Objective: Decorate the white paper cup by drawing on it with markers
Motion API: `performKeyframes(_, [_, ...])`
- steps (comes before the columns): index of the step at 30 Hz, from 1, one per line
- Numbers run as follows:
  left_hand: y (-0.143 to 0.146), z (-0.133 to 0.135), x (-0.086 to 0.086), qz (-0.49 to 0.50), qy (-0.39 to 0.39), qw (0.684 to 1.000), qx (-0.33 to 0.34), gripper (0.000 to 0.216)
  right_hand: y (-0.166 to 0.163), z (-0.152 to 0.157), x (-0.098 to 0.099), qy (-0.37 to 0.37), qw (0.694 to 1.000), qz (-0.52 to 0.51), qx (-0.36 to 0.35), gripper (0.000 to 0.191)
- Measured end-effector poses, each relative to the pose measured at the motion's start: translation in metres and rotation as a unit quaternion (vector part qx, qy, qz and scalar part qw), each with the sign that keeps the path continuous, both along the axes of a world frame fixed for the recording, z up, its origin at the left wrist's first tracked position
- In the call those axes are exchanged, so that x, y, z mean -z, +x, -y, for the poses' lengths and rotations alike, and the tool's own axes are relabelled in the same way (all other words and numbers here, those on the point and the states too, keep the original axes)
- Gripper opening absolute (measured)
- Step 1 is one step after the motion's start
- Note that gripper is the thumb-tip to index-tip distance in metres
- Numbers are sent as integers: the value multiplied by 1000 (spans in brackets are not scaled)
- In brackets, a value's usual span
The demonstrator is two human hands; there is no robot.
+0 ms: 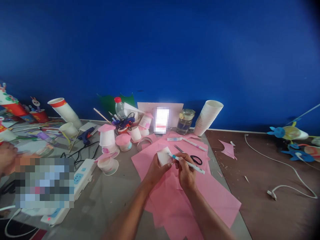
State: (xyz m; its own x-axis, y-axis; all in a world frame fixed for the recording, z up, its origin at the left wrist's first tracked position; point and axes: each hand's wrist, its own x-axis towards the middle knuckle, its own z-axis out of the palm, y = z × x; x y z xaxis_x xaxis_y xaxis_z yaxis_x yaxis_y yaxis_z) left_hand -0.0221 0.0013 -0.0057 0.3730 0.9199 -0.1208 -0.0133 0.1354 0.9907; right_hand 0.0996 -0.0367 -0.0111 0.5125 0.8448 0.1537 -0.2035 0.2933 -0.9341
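My left hand (160,169) is closed around a small white paper cup (164,157), held over the pink paper (200,200). My right hand (186,171) grips a white marker (193,165) with a blue collar, its tip at the cup's surface. Whether the tip touches the cup I cannot tell. Just beyond my right hand lie scissors with black handles (196,160), partly hidden by it. Farther back, a white and pink pen (193,144) and a glue-like tube (174,139) rest on the pink sheets.
Cups with pink paper tops (107,136) stand left of the sheets. A stack of paper cups (208,116), a glass jar (185,121) and a lit phone (162,120) line the wall. A power strip (72,191) lies left, near another person's hand (8,156). A white cable (282,161) lies right.
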Motion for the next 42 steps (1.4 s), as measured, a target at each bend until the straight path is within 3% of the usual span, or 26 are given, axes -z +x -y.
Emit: performKeyframes(42, [-1, -1, 4, 11, 7, 1000, 3, 57, 0, -1, -2, -17, 1000, -11, 8, 17])
